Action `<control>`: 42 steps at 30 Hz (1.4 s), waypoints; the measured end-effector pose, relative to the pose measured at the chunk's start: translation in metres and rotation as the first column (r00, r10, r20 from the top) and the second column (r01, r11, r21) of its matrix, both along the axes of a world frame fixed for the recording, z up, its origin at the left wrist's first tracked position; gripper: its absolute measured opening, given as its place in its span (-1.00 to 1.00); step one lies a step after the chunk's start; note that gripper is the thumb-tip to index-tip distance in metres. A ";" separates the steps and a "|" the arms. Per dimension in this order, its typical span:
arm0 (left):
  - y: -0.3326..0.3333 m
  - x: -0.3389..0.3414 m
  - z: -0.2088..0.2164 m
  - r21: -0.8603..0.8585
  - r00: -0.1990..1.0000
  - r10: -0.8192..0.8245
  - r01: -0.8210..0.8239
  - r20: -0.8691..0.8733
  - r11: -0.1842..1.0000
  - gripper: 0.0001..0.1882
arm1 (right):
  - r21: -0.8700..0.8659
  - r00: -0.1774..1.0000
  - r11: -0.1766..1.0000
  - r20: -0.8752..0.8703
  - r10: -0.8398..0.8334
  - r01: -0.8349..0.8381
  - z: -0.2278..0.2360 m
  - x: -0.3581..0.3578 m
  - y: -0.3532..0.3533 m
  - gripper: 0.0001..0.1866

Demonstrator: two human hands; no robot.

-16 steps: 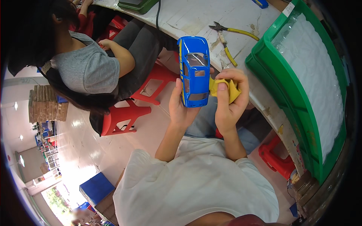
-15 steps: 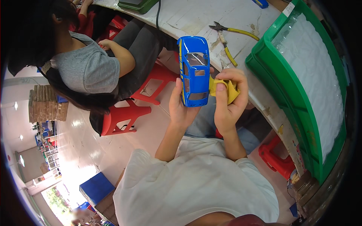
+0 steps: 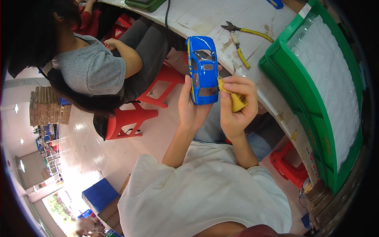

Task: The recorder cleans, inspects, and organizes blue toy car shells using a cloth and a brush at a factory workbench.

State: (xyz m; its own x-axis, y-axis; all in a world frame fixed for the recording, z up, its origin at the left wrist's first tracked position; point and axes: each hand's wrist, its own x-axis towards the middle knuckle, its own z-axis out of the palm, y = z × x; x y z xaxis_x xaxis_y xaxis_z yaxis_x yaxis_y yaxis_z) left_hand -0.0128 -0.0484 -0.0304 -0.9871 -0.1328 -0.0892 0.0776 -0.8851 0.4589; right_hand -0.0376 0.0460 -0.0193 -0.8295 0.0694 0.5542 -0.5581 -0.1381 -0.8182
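Note:
A glossy blue toy car body (image 3: 208,81) with yellow side markings and window openings is held up in front of me, its roof facing me. My left hand (image 3: 192,106) grips it from below and the left side, the thumb along its edge. In my right hand (image 3: 240,106) a yellow cloth (image 3: 237,102) is pinched between thumb and fingers. A corner of the cloth meets the right side of the car body near its rear half. The car's underside and some left fingers are hidden.
Yellow-handled cutting pliers (image 3: 239,29) lie on the white worktable (image 3: 189,17). At the right stands a green tray (image 3: 294,94) lined with white sheeting. A co-worker in a grey shirt (image 3: 98,65) sits at the left, near red stools (image 3: 122,122). Another red stool (image 3: 288,162) is below the table.
The car body has moved slightly up and is tipped a little differently. My right hand has shifted the yellow cloth, whose loose part now hangs lower beneath the fingers.

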 end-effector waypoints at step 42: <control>-0.074 -0.201 -0.002 -0.522 0.677 0.042 -0.525 -0.735 -0.672 -0.69 | -0.055 0.708 0.894 0.588 0.390 -0.446 -0.230 0.015 -0.047 -0.78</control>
State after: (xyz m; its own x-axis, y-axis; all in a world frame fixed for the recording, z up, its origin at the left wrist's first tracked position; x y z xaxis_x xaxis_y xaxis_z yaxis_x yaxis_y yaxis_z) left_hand -0.2141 -0.1224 -0.0327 -0.5524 -0.0183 0.8334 0.2802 0.9375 0.2064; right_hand -0.0226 -0.0013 -0.2493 -0.9219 -0.3848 -0.0448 0.1139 -0.1586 -0.9807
